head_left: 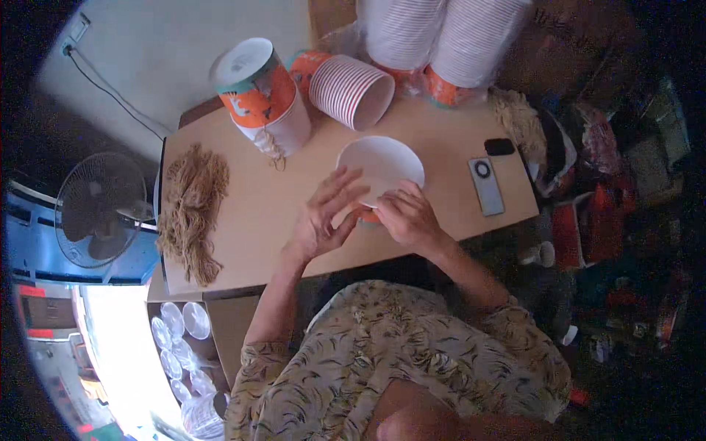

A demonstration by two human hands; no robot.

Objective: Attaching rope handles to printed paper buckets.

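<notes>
A white-lined paper bucket (382,163) with an orange and green outside stands near the front edge of the table, its opening tilted up toward me. My right hand (408,214) pinches its near rim, with the fingers curled over the edge. At the near left side of the bucket is my left hand (323,213), its fingers spread and the thumb apart. The left fingertips are close to the rim; whether they touch it I cannot tell. Most of the bucket's outer wall is hidden behind my hands.
A bundle of brown twine (195,209) lies at the table's left. Stacked upside-down buckets (261,92) and a lying stack of buckets (353,92) are behind. Tall bagged stacks (441,44) stand at the back. A phone (486,187) lies right; a fan (103,209) stands left.
</notes>
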